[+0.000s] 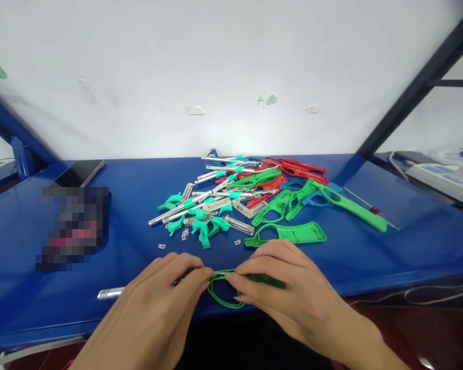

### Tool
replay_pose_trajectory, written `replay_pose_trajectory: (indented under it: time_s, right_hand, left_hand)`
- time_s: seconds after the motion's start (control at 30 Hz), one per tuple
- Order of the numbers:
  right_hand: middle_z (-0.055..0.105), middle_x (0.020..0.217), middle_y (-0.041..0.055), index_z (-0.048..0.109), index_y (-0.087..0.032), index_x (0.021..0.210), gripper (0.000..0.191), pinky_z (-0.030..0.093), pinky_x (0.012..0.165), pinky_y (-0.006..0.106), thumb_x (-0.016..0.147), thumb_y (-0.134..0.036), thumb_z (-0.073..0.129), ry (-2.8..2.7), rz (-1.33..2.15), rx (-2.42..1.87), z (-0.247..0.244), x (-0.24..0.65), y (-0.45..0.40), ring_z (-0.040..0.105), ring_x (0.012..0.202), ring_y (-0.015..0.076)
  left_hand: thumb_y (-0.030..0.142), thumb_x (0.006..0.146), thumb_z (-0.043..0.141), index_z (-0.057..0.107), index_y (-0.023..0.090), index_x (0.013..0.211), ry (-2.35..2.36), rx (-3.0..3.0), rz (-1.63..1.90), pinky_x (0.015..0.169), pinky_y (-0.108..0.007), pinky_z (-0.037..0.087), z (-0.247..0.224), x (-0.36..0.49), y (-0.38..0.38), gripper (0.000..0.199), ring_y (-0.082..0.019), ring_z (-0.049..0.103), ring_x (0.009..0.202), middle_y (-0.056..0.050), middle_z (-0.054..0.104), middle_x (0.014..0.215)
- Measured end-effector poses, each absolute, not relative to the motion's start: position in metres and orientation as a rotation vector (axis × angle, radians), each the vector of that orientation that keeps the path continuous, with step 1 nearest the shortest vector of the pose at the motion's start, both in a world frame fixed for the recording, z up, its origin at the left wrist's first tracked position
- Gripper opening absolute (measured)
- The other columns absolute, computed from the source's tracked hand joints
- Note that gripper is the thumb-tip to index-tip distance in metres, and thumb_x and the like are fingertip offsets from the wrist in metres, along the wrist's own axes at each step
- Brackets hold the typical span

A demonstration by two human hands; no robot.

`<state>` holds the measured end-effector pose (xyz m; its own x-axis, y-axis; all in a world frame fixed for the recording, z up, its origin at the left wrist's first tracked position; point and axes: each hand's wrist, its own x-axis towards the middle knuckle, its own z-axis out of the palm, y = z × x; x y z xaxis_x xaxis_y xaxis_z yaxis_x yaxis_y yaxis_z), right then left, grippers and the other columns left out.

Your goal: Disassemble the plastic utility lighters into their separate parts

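At the front edge of the table, both hands meet over a green plastic lighter handle shell [226,304] with an oval trigger loop. My right hand [293,288] is closed round its wider end, thumb and fingertips at the upper edge of the loop. My left hand [158,303] pinches at the other end, where a silver lighter tube [110,293] sticks out to the left from under it. Thin whitish wire shows between the fingertips. The fingers hide the joint of tube and shell. Just beyond, a green handle half [303,233] lies flat.
Behind the hands lie silver tubes [177,209], teal triggers [205,234], clear fuel tanks [239,225], small pale clips [161,246], and red [303,168] and green handle shells [351,209]. A screwdriver [374,209] rests right; a phone [79,173] and a blurred-out object [77,226] left.
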<state>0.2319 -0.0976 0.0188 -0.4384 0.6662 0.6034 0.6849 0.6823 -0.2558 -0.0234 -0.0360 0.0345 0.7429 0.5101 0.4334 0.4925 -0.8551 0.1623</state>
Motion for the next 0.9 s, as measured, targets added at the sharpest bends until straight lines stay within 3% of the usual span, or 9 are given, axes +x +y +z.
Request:
replay_pose_trajectory:
  time_s: [0.17,0.3,0.43,0.63,0.77,0.9]
  right_hand:
    - [0.08,0.108,0.0027,0.076,-0.018,0.122,0.018,0.051,0.089,0.036,0.109,-0.018,0.065,-2.18,-0.065,-1.004,0.018,0.231,-0.097,0.065,0.097,0.0186]
    - [0.08,0.109,0.0028,0.076,-0.019,0.123,0.02,0.052,0.09,0.036,0.108,-0.015,0.064,-2.184,-0.043,-0.999,0.017,0.232,-0.1,0.065,0.098,0.0188]
    - [0.079,0.106,0.0035,0.076,-0.02,0.123,0.021,0.053,0.088,0.035,0.108,-0.013,0.064,-2.151,-0.008,-1.014,0.019,0.231,-0.1,0.066,0.097,0.0187]
    - [0.076,0.104,0.003,0.077,-0.021,0.123,0.021,0.054,0.086,0.034,0.106,-0.013,0.066,-2.125,0.036,-1.025,0.021,0.23,-0.1,0.065,0.095,0.0175]
    - [0.075,0.102,0.0042,0.077,-0.018,0.124,0.023,0.053,0.084,0.035,0.106,-0.011,0.066,-2.137,-0.01,-1.016,0.019,0.231,-0.1,0.064,0.093,0.0184]
    - [0.073,0.097,0.0036,0.077,-0.018,0.122,0.02,0.051,0.082,0.035,0.106,-0.012,0.066,-2.132,-0.033,-1.016,0.019,0.231,-0.1,0.062,0.09,0.018]
  left_hand:
    - [0.01,0.105,0.042,0.072,0.022,0.114,0.838,2.921,0.749,0.076,-0.036,0.064,0.036,-0.019,-0.037,0.034,-0.021,0.072,0.084,-0.005,0.075,0.102]
    - [0.014,0.108,0.041,0.072,0.023,0.107,0.843,2.847,0.707,0.072,-0.029,0.063,0.036,-0.013,-0.038,0.033,-0.018,0.071,0.082,-0.005,0.072,0.101]
    - [0.005,0.102,0.037,0.073,0.024,0.1,0.838,2.821,0.725,0.065,-0.026,0.06,0.035,-0.012,-0.038,0.04,-0.017,0.069,0.076,-0.004,0.071,0.096]
    - [0.003,0.098,0.04,0.071,0.024,0.096,0.872,2.801,0.657,0.069,-0.027,0.06,0.036,-0.01,-0.039,0.037,-0.017,0.068,0.076,-0.004,0.07,0.096]
    - [-0.002,0.083,0.045,0.071,0.024,0.093,0.82,2.961,0.498,0.068,-0.035,0.062,0.042,-0.006,-0.034,0.038,-0.021,0.069,0.071,-0.004,0.071,0.093]
    - [0.0,0.068,0.053,0.07,0.022,0.09,0.68,3.157,0.339,0.056,-0.039,0.061,0.052,-0.001,-0.031,0.035,-0.025,0.067,0.065,-0.005,0.07,0.084]
